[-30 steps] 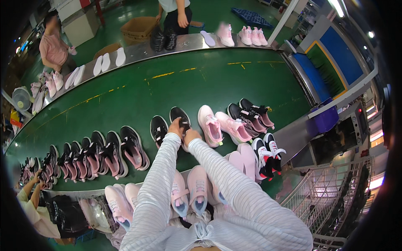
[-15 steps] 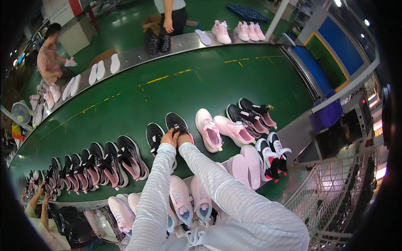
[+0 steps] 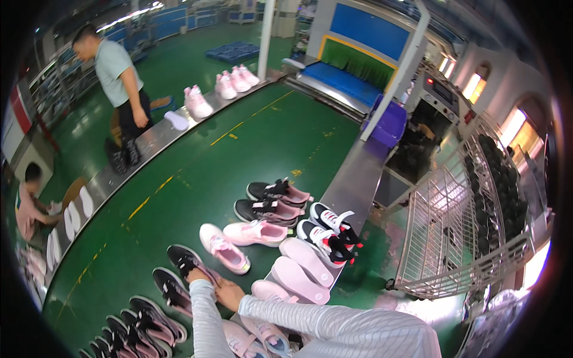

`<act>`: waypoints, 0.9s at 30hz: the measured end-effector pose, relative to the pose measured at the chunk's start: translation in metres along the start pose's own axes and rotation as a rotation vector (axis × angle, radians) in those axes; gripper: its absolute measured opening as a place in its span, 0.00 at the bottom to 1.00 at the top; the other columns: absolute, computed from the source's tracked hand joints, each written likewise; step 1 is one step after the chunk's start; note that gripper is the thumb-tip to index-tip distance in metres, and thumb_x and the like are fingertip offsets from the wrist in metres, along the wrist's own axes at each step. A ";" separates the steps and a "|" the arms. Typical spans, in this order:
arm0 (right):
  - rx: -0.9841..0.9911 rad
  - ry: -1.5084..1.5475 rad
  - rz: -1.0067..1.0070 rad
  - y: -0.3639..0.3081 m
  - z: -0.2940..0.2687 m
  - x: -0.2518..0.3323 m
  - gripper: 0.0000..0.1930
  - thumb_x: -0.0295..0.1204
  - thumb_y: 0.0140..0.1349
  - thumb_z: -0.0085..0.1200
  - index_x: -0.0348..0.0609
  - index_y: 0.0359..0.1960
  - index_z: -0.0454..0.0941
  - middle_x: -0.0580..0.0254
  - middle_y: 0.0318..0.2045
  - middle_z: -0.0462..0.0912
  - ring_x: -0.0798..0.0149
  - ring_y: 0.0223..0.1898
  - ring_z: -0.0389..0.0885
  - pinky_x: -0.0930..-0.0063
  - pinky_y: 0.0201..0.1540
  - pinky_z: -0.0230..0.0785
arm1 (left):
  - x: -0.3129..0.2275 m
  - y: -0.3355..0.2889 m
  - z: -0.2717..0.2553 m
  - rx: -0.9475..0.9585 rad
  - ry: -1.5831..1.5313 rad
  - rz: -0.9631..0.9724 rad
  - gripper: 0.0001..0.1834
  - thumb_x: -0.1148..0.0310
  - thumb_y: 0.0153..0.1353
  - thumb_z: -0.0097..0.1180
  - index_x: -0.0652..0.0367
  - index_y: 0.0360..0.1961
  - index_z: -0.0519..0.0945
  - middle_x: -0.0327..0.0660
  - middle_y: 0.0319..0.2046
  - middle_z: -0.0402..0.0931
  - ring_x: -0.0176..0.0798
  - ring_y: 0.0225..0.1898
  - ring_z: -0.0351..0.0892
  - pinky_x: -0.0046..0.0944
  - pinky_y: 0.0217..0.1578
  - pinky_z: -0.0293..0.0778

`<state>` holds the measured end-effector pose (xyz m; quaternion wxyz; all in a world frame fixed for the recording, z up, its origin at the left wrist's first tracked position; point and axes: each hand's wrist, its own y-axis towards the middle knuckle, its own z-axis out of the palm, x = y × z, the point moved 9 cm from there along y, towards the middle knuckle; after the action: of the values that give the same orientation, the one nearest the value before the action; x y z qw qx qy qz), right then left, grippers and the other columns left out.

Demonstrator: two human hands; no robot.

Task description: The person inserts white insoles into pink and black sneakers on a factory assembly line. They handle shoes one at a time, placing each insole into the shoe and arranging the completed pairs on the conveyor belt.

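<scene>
A black sneaker with a pink lining (image 3: pixel 181 257) lies on the green belt, its toe pointing away from me. My left hand (image 3: pixel 196 275) grips it at the tongue and opening. Closed around its heel end is my right hand (image 3: pixel 229 294); the fingertips are partly hidden. Just left of it rests a matching black sneaker (image 3: pixel 169 287), partly covered by my left sleeve. To the right are a pink sneaker (image 3: pixel 223 247) and another pink sneaker (image 3: pixel 255 232) lying at an angle to it.
Beyond the pink pair lie black sneakers (image 3: pixel 270 210). White, black and red shoes (image 3: pixel 325 241) and pink insoles (image 3: pixel 298 280) line the right edge. A row of black sneakers (image 3: pixel 156 316) runs lower left. A wire cart (image 3: pixel 441 238) stands right; a person (image 3: pixel 119 77) is across the belt.
My view has swung to the right, so the belt and shoes appear shifted left and down. Both hands stay at the same black sneaker, the right now around its heel. The person across has turned sideways.
</scene>
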<state>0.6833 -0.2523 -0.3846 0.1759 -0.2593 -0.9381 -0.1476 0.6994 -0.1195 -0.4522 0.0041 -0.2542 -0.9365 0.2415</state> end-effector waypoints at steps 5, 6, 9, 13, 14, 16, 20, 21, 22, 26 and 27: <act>0.019 0.078 0.098 0.005 0.010 -0.022 0.12 0.35 0.49 0.44 0.40 0.31 0.71 0.51 0.31 0.73 0.57 0.36 0.72 0.71 0.38 0.65 | -0.027 0.003 0.018 0.171 0.403 0.182 0.14 0.68 0.46 0.47 0.56 0.36 0.74 0.47 0.38 0.71 0.46 0.41 0.69 0.38 0.39 0.68; 0.056 0.105 0.118 0.009 0.013 -0.022 0.12 0.36 0.49 0.45 0.40 0.29 0.71 0.53 0.29 0.74 0.58 0.34 0.73 0.71 0.36 0.66 | -0.023 0.000 0.014 0.180 0.413 0.204 0.13 0.68 0.46 0.46 0.55 0.35 0.75 0.46 0.38 0.71 0.45 0.41 0.69 0.38 0.38 0.68; 0.013 0.035 0.121 0.009 0.011 -0.032 0.11 0.34 0.48 0.43 0.40 0.27 0.72 0.54 0.24 0.75 0.58 0.26 0.74 0.69 0.30 0.68 | -0.038 -0.019 0.013 0.238 0.348 0.348 0.12 0.66 0.47 0.45 0.53 0.34 0.76 0.43 0.38 0.71 0.43 0.41 0.70 0.38 0.37 0.69; 0.215 0.114 0.156 0.011 -0.001 -0.026 0.16 0.42 0.44 0.46 0.42 0.22 0.73 0.52 0.22 0.74 0.55 0.22 0.73 0.63 0.23 0.67 | -0.040 -0.086 0.017 0.400 0.967 1.071 0.11 0.67 0.47 0.45 0.52 0.32 0.76 0.42 0.36 0.73 0.40 0.38 0.73 0.37 0.36 0.70; 0.173 0.161 0.129 0.012 -0.035 -0.014 0.14 0.42 0.44 0.47 0.43 0.19 0.74 0.54 0.22 0.75 0.55 0.23 0.73 0.63 0.25 0.67 | -0.022 -0.084 0.021 0.423 1.006 1.135 0.12 0.67 0.45 0.47 0.53 0.33 0.76 0.41 0.37 0.73 0.40 0.38 0.73 0.37 0.36 0.70; -0.277 0.172 0.073 -0.011 -0.092 -0.062 0.12 0.36 0.41 0.51 0.44 0.27 0.73 0.56 0.29 0.74 0.54 0.32 0.72 0.64 0.31 0.65 | -0.041 -0.074 0.057 0.412 1.086 1.361 0.14 0.68 0.43 0.50 0.55 0.34 0.75 0.41 0.37 0.73 0.39 0.38 0.73 0.36 0.36 0.70; -0.382 0.044 0.625 -0.036 -0.142 -0.181 0.18 0.33 0.43 0.51 0.37 0.37 0.69 0.53 0.34 0.72 0.52 0.43 0.65 0.63 0.47 0.56 | -0.011 -0.027 0.079 0.408 0.880 0.862 0.16 0.69 0.42 0.50 0.56 0.37 0.74 0.42 0.39 0.72 0.39 0.39 0.72 0.35 0.38 0.69; -0.232 -0.148 0.572 -0.039 -0.135 -0.200 0.19 0.34 0.42 0.51 0.38 0.37 0.70 0.54 0.34 0.72 0.53 0.43 0.64 0.63 0.46 0.55 | -0.031 -0.035 0.050 0.279 0.743 0.683 0.15 0.69 0.43 0.49 0.56 0.36 0.74 0.44 0.38 0.72 0.42 0.38 0.72 0.37 0.38 0.69; -0.095 -0.339 0.507 -0.035 -0.126 -0.217 0.19 0.35 0.42 0.51 0.39 0.37 0.70 0.55 0.34 0.73 0.54 0.44 0.64 0.63 0.45 0.55 | -0.044 -0.044 0.016 0.144 0.610 0.497 0.14 0.68 0.44 0.48 0.56 0.36 0.74 0.47 0.37 0.72 0.45 0.37 0.72 0.38 0.38 0.69; 0.017 -0.542 0.211 0.026 -0.093 -0.184 0.10 0.38 0.45 0.48 0.44 0.21 0.75 0.59 0.24 0.76 0.60 0.34 0.71 0.67 0.36 0.60 | 0.069 0.001 0.022 -0.477 -1.205 0.072 0.12 0.65 0.50 0.48 0.63 0.32 0.74 0.47 0.27 0.74 0.44 0.28 0.74 0.35 0.29 0.70; 0.038 -0.365 0.295 0.034 -0.088 -0.193 0.11 0.37 0.46 0.48 0.43 0.21 0.75 0.57 0.22 0.76 0.58 0.29 0.73 0.66 0.32 0.62 | 0.065 -0.005 0.022 -0.404 -1.440 0.042 0.13 0.64 0.52 0.48 0.63 0.31 0.74 0.44 0.26 0.73 0.40 0.27 0.74 0.33 0.28 0.69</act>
<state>0.8792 -0.3409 -0.3783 0.0279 -0.4126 -0.9089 -0.0530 0.6375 -0.1023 -0.4766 -0.6614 -0.0471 -0.7287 0.1713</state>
